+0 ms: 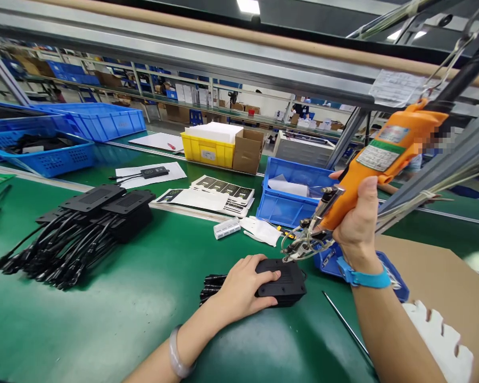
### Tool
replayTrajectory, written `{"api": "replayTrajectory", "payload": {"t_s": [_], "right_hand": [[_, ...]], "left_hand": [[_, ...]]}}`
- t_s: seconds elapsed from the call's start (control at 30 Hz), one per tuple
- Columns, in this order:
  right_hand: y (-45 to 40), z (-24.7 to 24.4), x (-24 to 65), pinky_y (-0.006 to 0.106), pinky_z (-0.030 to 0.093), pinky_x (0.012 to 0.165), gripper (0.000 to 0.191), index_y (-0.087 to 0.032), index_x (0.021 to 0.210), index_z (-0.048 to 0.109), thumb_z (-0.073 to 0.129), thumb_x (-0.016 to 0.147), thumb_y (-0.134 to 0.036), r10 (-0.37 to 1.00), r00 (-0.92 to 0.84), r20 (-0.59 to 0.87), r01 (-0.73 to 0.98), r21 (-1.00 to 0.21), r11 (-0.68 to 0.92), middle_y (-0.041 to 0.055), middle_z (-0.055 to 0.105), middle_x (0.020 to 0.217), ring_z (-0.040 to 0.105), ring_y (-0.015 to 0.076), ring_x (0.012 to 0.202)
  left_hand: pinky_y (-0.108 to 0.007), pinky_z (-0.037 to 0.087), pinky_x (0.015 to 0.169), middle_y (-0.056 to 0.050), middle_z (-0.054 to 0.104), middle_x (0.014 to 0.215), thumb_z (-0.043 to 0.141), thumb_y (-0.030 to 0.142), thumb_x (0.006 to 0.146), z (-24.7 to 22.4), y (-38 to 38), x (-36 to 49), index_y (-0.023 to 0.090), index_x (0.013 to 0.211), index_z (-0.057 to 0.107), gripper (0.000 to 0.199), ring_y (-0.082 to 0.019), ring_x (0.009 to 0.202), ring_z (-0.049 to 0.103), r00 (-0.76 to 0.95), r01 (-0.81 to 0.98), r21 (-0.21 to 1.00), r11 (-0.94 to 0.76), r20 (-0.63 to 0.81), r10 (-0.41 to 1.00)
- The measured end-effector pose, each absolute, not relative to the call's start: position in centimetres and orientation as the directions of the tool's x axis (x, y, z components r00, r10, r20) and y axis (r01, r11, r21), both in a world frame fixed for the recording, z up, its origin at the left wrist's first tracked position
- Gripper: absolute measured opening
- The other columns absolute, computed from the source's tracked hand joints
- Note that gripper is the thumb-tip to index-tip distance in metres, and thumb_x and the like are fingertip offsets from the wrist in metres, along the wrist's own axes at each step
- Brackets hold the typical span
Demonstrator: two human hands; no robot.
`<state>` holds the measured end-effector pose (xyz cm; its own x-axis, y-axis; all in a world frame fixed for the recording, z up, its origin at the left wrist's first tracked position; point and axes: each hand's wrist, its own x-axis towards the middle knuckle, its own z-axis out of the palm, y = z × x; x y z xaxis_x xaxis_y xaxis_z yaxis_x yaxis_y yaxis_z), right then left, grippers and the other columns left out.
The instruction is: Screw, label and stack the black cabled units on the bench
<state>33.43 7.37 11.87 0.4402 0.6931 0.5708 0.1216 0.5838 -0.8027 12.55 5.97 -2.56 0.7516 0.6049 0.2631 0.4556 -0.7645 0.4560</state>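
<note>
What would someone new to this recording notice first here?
The bright orange power tool at the upper right stands out most, gripped in the right hand, its tip down at a black box. The left hand lies on that box, near the middle. Next comes the pile of black cabled units at left on the green bench.

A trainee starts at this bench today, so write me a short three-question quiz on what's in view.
1. What does the right hand grip?
a) a pair of scissors
b) an orange power tool
c) a white cup
2. True or false: the left hand rests on a black case.
3. Fill in the colour: the right hand's wristband is ____.
Key: 1 b; 2 true; 3 blue
</note>
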Motion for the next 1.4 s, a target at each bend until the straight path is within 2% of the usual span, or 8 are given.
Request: {"api": "replayTrajectory", "payload": {"t_s": [0.17, 0.5, 0.73, 0.83, 1.0, 1.1, 1.23, 1.4], "right_hand": [[7.3, 11.5, 33.4, 0.027, 0.045, 0.036, 0.053, -0.024, 0.098, 0.066, 0.049, 0.085, -0.072, 0.731, 0.437, 0.524, 0.1, -0.836, 0.54, -0.0046, 0.049, 0.056, 0.049, 0.0126, 0.039], [7.1, 10.2, 32.8, 0.03, 0.046, 0.039, 0.046, -0.025, 0.093, 0.064, 0.048, 0.089, -0.068, 0.684, 0.461, 0.565, 0.147, -0.809, 0.569, -0.0028, 0.051, 0.057, 0.053, 0.0155, 0.043], [5.5, 11.1, 32.7, 0.029, 0.037, 0.032, 0.047, -0.025, 0.096, 0.065, 0.048, 0.086, -0.067, 0.667, 0.481, 0.568, 0.139, -0.801, 0.582, -0.0021, 0.05, 0.058, 0.05, 0.0162, 0.041], [4.0, 14.1, 32.5, 0.03, 0.035, 0.033, 0.048, -0.025, 0.096, 0.069, 0.044, 0.088, -0.066, 0.563, 0.515, 0.646, 0.229, -0.737, 0.636, 0.001, 0.054, 0.066, 0.049, 0.0151, 0.043], [2.0, 17.2, 32.0, 0.03, 0.04, 0.038, 0.041, -0.029, 0.097, 0.071, 0.039, 0.096, -0.054, 0.469, 0.527, 0.708, 0.312, -0.675, 0.668, 0.004, 0.065, 0.102, 0.05, 0.0123, 0.05], [2.0, 16.2, 31.9, 0.029, 0.04, 0.038, 0.043, -0.025, 0.095, 0.072, 0.044, 0.093, -0.058, 0.515, 0.537, 0.668, 0.25, -0.709, 0.66, 0.0054, 0.063, 0.09, 0.051, 0.0128, 0.051], [2.4, 13.5, 32.3, 0.029, 0.043, 0.035, 0.052, -0.023, 0.099, 0.071, 0.049, 0.085, -0.068, 0.631, 0.542, 0.556, 0.144, -0.8, 0.582, 0.0009, 0.055, 0.063, 0.049, 0.014, 0.043], [2.2, 11.6, 32.3, 0.03, 0.046, 0.038, 0.05, -0.023, 0.101, 0.069, 0.044, 0.09, -0.064, 0.65, 0.542, 0.533, 0.15, -0.822, 0.55, -0.0005, 0.053, 0.06, 0.052, 0.015, 0.043]], "left_hand": [[-0.05, 0.049, 0.097, -0.013, 0.051, 0.135, 0.081, 0.046, 0.076, -2.6, 6.0, 12.5, 0.031, 0.125, 0.065, 0.054, -0.033, 0.114, 0.057, 0.751, 0.453, 0.47, -0.758, 0.257, 0.608], [-0.05, 0.05, 0.095, -0.012, 0.052, 0.135, 0.082, 0.046, 0.075, -2.5, 6.0, 12.6, 0.033, 0.127, 0.064, 0.057, -0.032, 0.114, 0.057, 0.751, 0.449, 0.469, -0.76, 0.263, 0.606], [-0.051, 0.048, 0.097, -0.013, 0.053, 0.134, 0.08, 0.052, 0.076, -2.4, 5.9, 12.5, 0.03, 0.125, 0.066, 0.056, -0.033, 0.116, 0.056, 0.749, 0.456, 0.467, -0.758, 0.259, 0.61], [-0.052, 0.047, 0.099, -0.015, 0.052, 0.136, 0.075, 0.056, 0.079, -2.2, 5.8, 12.5, 0.029, 0.125, 0.067, 0.054, -0.035, 0.12, 0.054, 0.745, 0.448, 0.449, -0.773, 0.291, 0.601], [-0.05, 0.049, 0.097, -0.014, 0.055, 0.132, 0.077, 0.049, 0.08, -2.2, 5.8, 12.6, 0.028, 0.125, 0.067, 0.051, -0.034, 0.117, 0.056, 0.741, 0.459, 0.41, -0.788, 0.313, 0.594], [-0.05, 0.05, 0.096, -0.014, 0.056, 0.131, 0.079, 0.049, 0.078, -2.4, 5.8, 12.7, 0.028, 0.124, 0.068, 0.052, -0.033, 0.115, 0.057, 0.739, 0.461, 0.407, -0.788, 0.316, 0.595], [-0.05, 0.049, 0.096, -0.013, 0.055, 0.132, 0.079, 0.049, 0.077, -2.5, 5.8, 12.8, 0.028, 0.124, 0.068, 0.052, -0.033, 0.114, 0.057, 0.735, 0.467, 0.416, -0.78, 0.308, 0.604], [-0.049, 0.049, 0.095, -0.013, 0.055, 0.132, 0.079, 0.048, 0.078, -2.3, 5.8, 12.8, 0.028, 0.123, 0.069, 0.051, -0.033, 0.114, 0.056, 0.741, 0.468, 0.425, -0.775, 0.289, 0.606]]}}
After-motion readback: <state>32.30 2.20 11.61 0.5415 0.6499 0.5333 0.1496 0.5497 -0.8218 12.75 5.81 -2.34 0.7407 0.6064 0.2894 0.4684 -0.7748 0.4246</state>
